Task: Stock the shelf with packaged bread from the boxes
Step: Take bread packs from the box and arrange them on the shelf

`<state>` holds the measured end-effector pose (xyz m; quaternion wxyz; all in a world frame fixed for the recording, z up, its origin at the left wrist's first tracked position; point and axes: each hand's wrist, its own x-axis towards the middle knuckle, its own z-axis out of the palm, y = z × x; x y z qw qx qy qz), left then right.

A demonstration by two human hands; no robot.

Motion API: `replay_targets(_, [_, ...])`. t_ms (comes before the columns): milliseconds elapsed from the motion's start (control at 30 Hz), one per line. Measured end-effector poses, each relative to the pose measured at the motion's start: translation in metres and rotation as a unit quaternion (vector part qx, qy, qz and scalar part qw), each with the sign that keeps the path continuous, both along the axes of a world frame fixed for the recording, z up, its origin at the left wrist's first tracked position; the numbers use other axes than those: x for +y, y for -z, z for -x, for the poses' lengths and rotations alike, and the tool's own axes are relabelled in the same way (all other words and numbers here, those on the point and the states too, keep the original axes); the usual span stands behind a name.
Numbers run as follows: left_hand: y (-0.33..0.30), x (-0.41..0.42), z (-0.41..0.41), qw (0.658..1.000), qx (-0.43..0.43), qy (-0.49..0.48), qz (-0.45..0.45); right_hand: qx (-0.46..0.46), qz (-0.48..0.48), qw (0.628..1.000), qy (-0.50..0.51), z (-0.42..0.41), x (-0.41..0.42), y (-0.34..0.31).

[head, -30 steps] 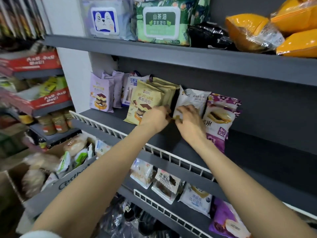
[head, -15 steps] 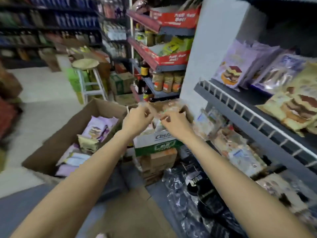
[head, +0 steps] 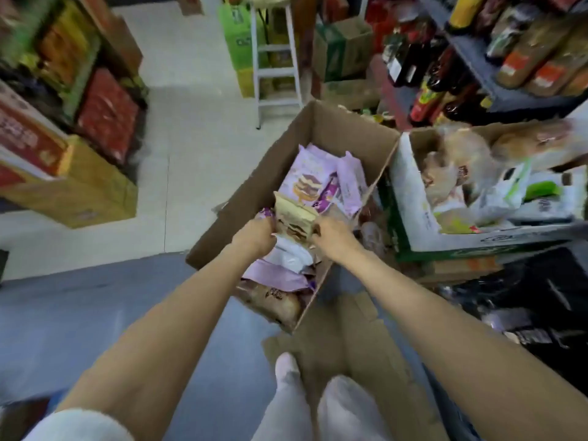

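Both hands, left hand and right hand, gripping yellow bread packet | light, crinkly, squashable | hold edges, in cardboard box

Even, soft indoor light; the pale tiled floor is brightest. Motion blur smears the wide-angle edges.

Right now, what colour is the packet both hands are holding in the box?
Pale yellow packet with a brown layered-cake picture, clearest in the head view.
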<state>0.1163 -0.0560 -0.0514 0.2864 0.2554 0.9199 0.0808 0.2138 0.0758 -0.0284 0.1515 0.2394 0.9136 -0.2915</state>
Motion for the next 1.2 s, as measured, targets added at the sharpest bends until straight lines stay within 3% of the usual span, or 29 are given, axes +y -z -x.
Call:
replay_targets(100, [0.043, -0.014, 0.013, 0.996, -0.062, 0.022, 0.064, -0.107, -0.02, 0.993, -0.051, 0.027, -0.012, 0.04])
replay_targets(233, [0.087, -0.017, 0.025, 0.993, -0.083, -0.002, 0.081, -0.23, -0.044, 0.965, -0.115, 0.05, -0.017, 0.082])
replay_targets(367, [0.107, -0.013, 0.033, 0.978, -0.091, -0.186, 0.027, -0.306, -0.019, 0.945, -0.115, 0.059, -0.023, 0.116])
replay_targets(467, [0.114, -0.018, 0.041, 0.95, -0.093, -0.298, -0.022, -0.253, -0.011, 0.964, -0.078, 0.06, -0.02, 0.12])
replay_targets(600, [0.102, -0.026, 0.045, 0.946, -0.073, -0.304, -0.09, -0.11, -0.004, 0.993, 0.041, 0.064, -0.001, 0.105])
replay_targets(667, [0.087, -0.024, 0.047, 0.95, -0.055, -0.274, -0.139, -0.049, 0.051, 0.99, 0.118, 0.063, 0.01, 0.097])
replay_targets(733, [0.068, -0.02, 0.046, 0.948, -0.028, -0.25, -0.194, 0.01, 0.179, 0.956, 0.232, 0.053, 0.019, 0.081])
replay_targets(833, [0.03, -0.007, 0.04, 0.915, -0.011, -0.281, -0.289, 0.07, 0.372, 0.865, 0.33, 0.037, 0.028, 0.054])
replay_targets(933, [-0.007, 0.006, 0.041, 0.88, 0.016, -0.302, -0.366, 0.114, 0.467, 0.793, 0.374, 0.027, 0.033, 0.024])
replay_targets(1000, [-0.036, 0.015, 0.041, 0.894, 0.047, -0.256, -0.364, 0.146, 0.466, 0.781, 0.39, 0.022, 0.038, 0.002])
replay_targets(1133, [-0.092, 0.036, 0.032, 0.942, 0.151, -0.046, -0.297, 0.202, 0.432, 0.801, 0.362, 0.011, 0.052, -0.06])
replay_targets(1200, [-0.119, 0.051, 0.027, 0.944, 0.179, 0.033, -0.276, 0.237, 0.404, 0.806, 0.363, 0.0, 0.062, -0.095])
